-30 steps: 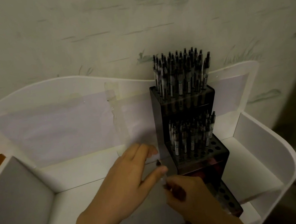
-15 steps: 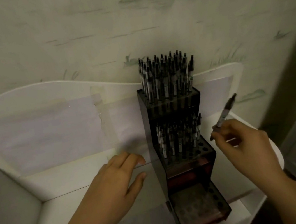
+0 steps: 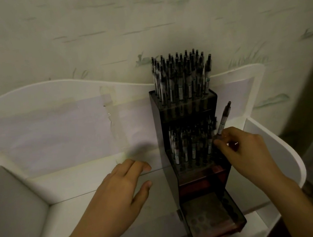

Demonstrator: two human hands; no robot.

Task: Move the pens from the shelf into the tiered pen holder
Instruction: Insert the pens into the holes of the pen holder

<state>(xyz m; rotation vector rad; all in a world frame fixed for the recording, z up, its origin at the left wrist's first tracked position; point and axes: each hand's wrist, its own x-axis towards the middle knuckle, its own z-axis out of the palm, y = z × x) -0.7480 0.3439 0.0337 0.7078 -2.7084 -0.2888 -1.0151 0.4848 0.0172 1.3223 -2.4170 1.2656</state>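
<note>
A dark tiered pen holder stands on the white shelf, against its back panel. Its top tier is packed with several black pens, the middle tier is partly filled, and the lowest front tier shows bare holes. My right hand pinches one pen by its lower end, tilted up and to the right, at the right edge of the middle tier. My left hand lies flat with straight fingers on the shelf, just left of the holder.
The shelf has a curved white back panel with pale paper taped to it, a white divider wall at the left and a rounded side wall at the right. Patterned wallpaper rises behind.
My right hand came up from low beside the holder with a pen, swung out to the right, then moved in to the middle tier's right edge. My left hand stayed flat on the shelf.
</note>
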